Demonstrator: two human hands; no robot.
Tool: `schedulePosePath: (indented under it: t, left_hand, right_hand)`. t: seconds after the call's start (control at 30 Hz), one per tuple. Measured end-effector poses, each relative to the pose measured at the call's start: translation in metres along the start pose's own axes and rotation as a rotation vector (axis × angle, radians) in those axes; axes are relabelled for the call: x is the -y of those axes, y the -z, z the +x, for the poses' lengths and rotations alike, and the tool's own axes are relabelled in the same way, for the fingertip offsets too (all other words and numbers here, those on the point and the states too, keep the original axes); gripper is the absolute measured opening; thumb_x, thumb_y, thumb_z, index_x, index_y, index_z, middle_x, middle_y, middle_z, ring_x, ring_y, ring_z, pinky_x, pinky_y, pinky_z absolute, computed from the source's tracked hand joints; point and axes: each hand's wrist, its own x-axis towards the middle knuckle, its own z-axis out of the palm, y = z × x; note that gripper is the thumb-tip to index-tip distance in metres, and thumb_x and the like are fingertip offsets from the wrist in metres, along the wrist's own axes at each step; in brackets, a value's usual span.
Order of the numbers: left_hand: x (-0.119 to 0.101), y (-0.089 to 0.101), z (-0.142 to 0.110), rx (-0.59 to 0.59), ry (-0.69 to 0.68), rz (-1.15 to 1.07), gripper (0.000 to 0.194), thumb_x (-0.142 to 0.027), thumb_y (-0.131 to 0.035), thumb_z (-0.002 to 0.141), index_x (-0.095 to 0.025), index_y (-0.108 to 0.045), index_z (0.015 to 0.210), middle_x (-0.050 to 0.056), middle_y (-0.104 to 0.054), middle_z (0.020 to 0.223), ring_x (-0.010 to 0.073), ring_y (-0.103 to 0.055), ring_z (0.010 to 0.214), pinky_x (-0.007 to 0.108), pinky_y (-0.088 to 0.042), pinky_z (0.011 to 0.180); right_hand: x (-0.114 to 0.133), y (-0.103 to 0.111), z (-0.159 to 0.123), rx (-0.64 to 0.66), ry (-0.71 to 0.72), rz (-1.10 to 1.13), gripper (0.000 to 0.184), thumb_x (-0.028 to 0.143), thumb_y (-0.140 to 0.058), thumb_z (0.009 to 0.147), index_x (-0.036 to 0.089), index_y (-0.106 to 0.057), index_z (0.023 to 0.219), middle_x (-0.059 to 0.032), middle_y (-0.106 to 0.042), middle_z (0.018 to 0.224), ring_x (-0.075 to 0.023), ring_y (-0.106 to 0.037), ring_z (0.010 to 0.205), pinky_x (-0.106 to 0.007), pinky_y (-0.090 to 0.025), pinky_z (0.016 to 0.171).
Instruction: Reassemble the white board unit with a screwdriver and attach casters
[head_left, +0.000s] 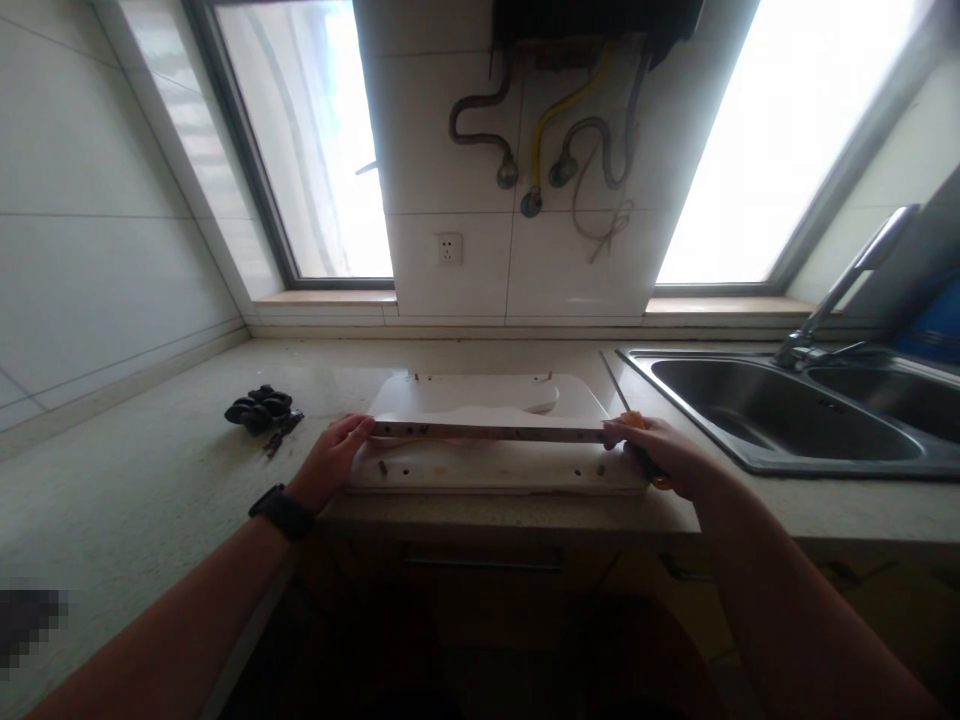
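A long flat metal strip [480, 432] with small holes runs crosswise over a white panel [450, 472] on the counter. My left hand [341, 460], a black watch on its wrist, is closed on the strip's left end. At the other end, my right hand [660, 455] pinches the strip and also grips a screwdriver [616, 385]. Its orange and black handle is partly hidden by my fingers, and the shaft points away from me. Small bolts or screws stick up near the panel's corners. A curved white part [541, 402] shows behind the strip.
Several black knobs [260, 408] lie in a pile on the left, with small screws [276, 440] beside them. At right is a double steel sink [757, 462] with a tall faucet [847, 290]. Hoses [480, 100] hang on the tiled wall above a socket [449, 248].
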Motion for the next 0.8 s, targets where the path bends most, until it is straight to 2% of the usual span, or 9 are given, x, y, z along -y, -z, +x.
schedulePosePath:
  t: [0.2,0.47,0.6,0.7,0.8]
  left_hand:
    - [0.005,0.004,0.000,-0.011,0.001,0.033,0.050,-0.061,-0.052,0.094,-0.017,-0.075,0.097,0.010,-0.073,0.102,0.0278,-0.064,0.102,0.039,-0.047,0.096]
    - [0.011,0.008,0.001,0.034,-0.018,0.085,0.050,-0.060,-0.052,0.095,-0.016,-0.076,0.095,0.009,-0.072,0.098,0.0277,-0.063,0.101,0.040,-0.045,0.098]
    - [0.010,0.011,0.001,0.068,0.009,0.042,0.048,-0.059,-0.055,0.094,-0.018,-0.079,0.099,0.008,-0.072,0.101,0.0266,-0.063,0.102,0.038,-0.045,0.097]
    - [0.011,0.014,0.000,0.097,0.052,-0.018,0.046,-0.058,-0.060,0.091,-0.019,-0.081,0.104,0.009,-0.074,0.108,0.0272,-0.064,0.107,0.039,-0.044,0.102]
    - [0.009,0.016,-0.001,0.139,0.074,-0.036,0.047,-0.056,-0.063,0.089,-0.020,-0.080,0.112,0.009,-0.073,0.117,0.0278,-0.064,0.111,0.041,-0.042,0.106]
  right_hand:
    - [0.004,-0.002,-0.003,0.014,-0.024,-0.058,0.056,0.069,-0.064,0.084,0.014,-0.069,0.091,0.0037,-0.047,0.056,-0.0064,-0.036,0.039,-0.022,-0.024,0.035]
    - [0.002,-0.003,-0.003,0.039,-0.003,-0.046,0.053,0.067,-0.066,0.083,0.014,-0.069,0.088,0.0027,-0.048,0.057,-0.0075,-0.038,0.043,-0.022,-0.024,0.035]
    - [0.004,-0.004,-0.004,0.058,0.039,0.017,0.050,0.062,-0.072,0.079,0.014,-0.068,0.090,-0.0025,-0.060,0.068,-0.0079,-0.044,0.049,-0.021,-0.032,0.040]
    - [0.008,-0.006,-0.008,0.069,0.024,0.025,0.053,0.061,-0.075,0.076,0.014,-0.068,0.102,-0.0064,-0.068,0.081,-0.0078,-0.044,0.050,-0.021,-0.027,0.037]
    - [0.013,-0.006,-0.012,0.066,0.002,0.002,0.058,0.060,-0.077,0.074,0.014,-0.067,0.109,-0.0070,-0.068,0.083,-0.0068,-0.041,0.048,-0.022,-0.022,0.035]
